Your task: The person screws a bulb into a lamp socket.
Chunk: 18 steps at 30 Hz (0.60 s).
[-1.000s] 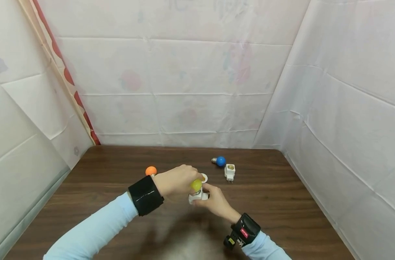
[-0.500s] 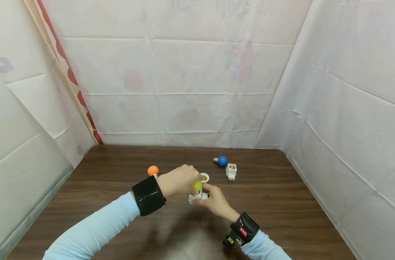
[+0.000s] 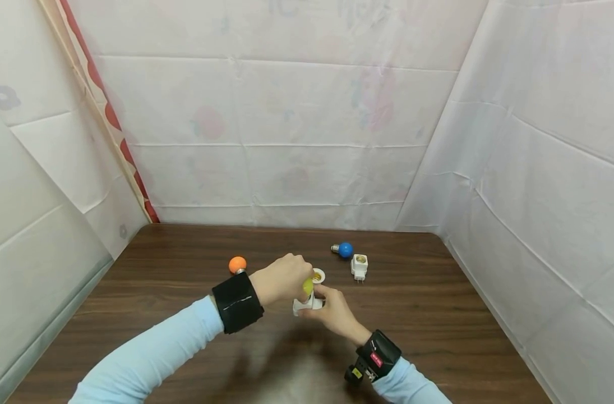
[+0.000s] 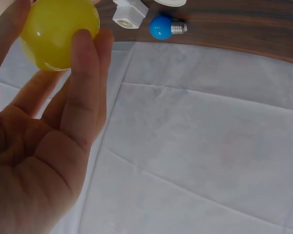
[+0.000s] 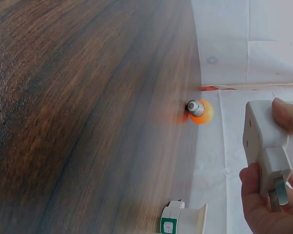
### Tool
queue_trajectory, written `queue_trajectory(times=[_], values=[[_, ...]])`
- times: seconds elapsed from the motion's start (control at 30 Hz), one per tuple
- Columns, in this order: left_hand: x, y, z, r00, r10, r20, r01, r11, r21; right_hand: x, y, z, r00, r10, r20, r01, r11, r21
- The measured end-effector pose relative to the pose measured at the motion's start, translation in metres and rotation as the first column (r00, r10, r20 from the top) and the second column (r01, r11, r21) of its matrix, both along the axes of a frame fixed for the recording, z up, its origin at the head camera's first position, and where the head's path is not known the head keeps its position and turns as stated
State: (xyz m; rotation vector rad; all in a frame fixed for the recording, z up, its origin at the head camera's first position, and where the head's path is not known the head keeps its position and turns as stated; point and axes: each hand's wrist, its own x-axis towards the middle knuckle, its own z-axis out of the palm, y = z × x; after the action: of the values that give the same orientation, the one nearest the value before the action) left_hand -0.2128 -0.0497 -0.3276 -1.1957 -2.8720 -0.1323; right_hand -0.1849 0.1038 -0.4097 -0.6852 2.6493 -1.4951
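My left hand (image 3: 282, 278) pinches a yellow light bulb (image 4: 58, 31) between fingertips and thumb. In the head view the bulb sits right over a white plug-in lamp socket (image 3: 303, 306), and the hand partly covers it. My right hand (image 3: 337, 313) holds that socket from the right side. The right wrist view shows the socket (image 5: 266, 131) gripped between thumb and fingers, its metal prongs (image 5: 279, 192) pointing down in that view. How deep the bulb's base sits in the socket is hidden.
An orange bulb (image 3: 237, 264) lies left of the hands on the brown wooden table (image 3: 185, 247). Just beyond the hands stands a round white socket (image 3: 318, 275). Farther right are a blue bulb (image 3: 344, 250) and a square white plug socket (image 3: 359, 267). White sheeting (image 3: 286, 112) encloses the table.
My left hand has turned a little about the yellow bulb, which shows less now in the head view. The right hand with the socket stays nearly in place. The head view has shifted slightly.
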Motion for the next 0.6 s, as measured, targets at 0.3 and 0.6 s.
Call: queue_trajectory(times=[0.3, 0.6], values=[[-0.0013, 0.0026, -0.0036, 1.0, 0.018, -0.02, -0.017, 1.0, 0.008, -0.0001, 0.001, -0.0011, 1.0, -0.007, 0.002, 0.007, 1.0, -0.011], [-0.0044, 0.0004, -0.007, 1.0, 0.006, -0.006, -0.005, 1.0, 0.028, -0.0049, 0.0032, -0.0097, 1.0, -0.002, -0.017, 0.001, 1.0, -0.025]])
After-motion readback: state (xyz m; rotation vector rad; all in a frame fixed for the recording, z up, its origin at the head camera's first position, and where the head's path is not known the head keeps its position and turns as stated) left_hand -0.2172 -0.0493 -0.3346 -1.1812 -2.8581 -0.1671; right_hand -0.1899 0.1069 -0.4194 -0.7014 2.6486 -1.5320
